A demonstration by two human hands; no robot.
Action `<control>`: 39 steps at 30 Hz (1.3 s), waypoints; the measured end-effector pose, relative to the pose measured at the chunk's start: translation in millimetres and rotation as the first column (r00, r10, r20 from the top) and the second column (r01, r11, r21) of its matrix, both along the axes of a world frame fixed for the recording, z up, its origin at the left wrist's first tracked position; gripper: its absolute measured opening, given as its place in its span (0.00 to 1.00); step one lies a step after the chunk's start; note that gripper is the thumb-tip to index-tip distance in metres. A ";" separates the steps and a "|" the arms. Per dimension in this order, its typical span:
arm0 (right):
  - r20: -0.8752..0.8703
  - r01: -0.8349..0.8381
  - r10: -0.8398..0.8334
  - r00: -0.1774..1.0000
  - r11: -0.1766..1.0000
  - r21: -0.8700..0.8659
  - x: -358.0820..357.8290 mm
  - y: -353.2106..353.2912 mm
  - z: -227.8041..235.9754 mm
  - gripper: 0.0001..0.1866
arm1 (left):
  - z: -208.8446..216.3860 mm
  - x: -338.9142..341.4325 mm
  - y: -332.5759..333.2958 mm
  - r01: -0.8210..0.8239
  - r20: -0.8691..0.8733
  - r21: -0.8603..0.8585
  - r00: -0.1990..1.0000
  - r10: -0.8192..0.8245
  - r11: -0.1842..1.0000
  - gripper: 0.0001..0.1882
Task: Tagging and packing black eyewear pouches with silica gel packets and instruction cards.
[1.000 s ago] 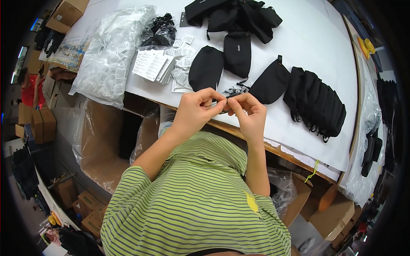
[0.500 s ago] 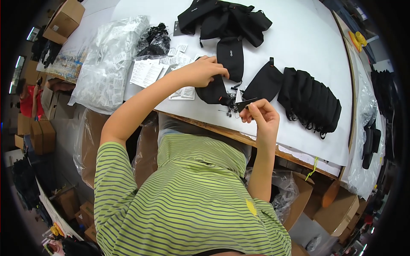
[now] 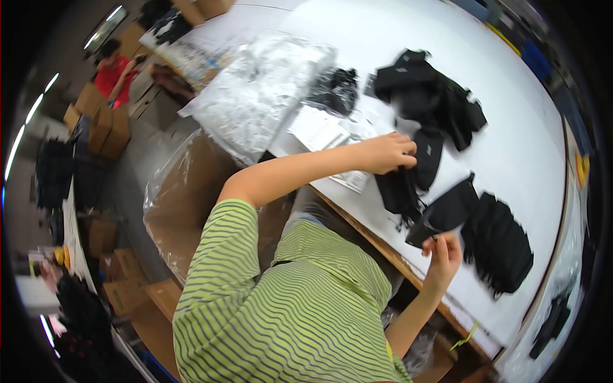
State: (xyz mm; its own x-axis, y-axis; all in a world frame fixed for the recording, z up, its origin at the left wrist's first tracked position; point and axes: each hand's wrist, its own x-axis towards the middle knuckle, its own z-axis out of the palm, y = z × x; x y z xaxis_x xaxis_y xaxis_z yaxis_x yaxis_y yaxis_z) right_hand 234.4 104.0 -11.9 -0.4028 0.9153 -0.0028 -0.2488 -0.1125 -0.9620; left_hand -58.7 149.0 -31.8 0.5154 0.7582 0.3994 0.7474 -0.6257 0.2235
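Observation:
My left hand [image 3: 387,153] has its fingers curled over the top end of a black fabric pouch [image 3: 396,193] near the table's front edge. My right hand [image 3: 445,250] pinches the edge of a small black card tag [image 3: 419,235] between thumb and fingers. That tag overlaps the lower end of another black pouch [image 3: 454,203]. Between the two hands, small black strings [image 3: 403,221] lie in a tangle. Just beyond my left fingers rests a pouch with a small pale mark [image 3: 428,155]. The frame is blurred by motion.
A row of overlapping black pouches [image 3: 498,244] lies at the right, a loose pile [image 3: 440,96] farther back. White printed cards [image 3: 317,129], a bag of black strings [image 3: 338,89] and a large clear bag of white packets [image 3: 262,89] are left. Cardboard boxes stand around the table [image 3: 523,102].
The whole view has turned and shifted, so the table sits farther right. My left hand stays at the same pouch. My right hand still pinches the tag, whose flat face now shows more.

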 end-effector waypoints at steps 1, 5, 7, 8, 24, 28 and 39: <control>-0.022 0.003 -0.004 1.000 1.000 -0.024 3.6 -0.9 -1.7 0.06 | -2.2 -2.1 -1.0 -0.007 0.009 0.078 1.000 0.006 0.997 0.11; -0.029 0.033 -0.035 0.999 0.996 -0.079 11.3 -5.6 -15.1 0.07 | -6.3 -4.1 -18.5 0.000 -0.025 0.214 1.000 0.006 0.977 0.08; -0.010 0.014 -0.015 1.000 0.997 -0.072 14.6 -6.6 -17.7 0.07 | -9.9 -0.1 -26.2 -0.015 -0.077 0.216 0.996 0.033 0.976 0.08; 0.019 0.020 -0.019 1.000 0.997 -0.069 14.8 -6.2 -18.8 0.07 | -13.0 0.8 -29.9 -0.024 -0.094 0.221 0.995 0.046 0.975 0.08; 0.023 0.069 -0.068 0.997 0.996 -0.055 24.5 -20.4 -18.0 0.08 | 1.1 -5.7 -12.5 -0.041 -0.013 0.051 0.999 0.042 0.998 0.07; 0.031 0.086 -0.086 0.996 0.996 -0.008 28.9 -20.2 -10.6 0.08 | 11.4 3.2 -13.0 -0.031 0.082 0.066 0.996 0.025 0.997 0.08; 0.004 0.276 -0.294 0.956 0.903 0.329 40.0 -20.8 16.0 0.09 | 40.4 41.0 -54.5 -0.109 0.279 -0.230 0.945 0.173 0.967 0.11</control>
State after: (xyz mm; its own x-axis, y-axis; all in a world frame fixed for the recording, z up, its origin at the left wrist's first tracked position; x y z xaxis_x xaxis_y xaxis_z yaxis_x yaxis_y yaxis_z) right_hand 274.5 83.2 4.1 -0.1319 0.9458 0.2966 -0.1724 0.2728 -0.9465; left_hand -17.8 94.5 8.5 0.2808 0.8969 0.3417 0.7049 -0.4344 0.5607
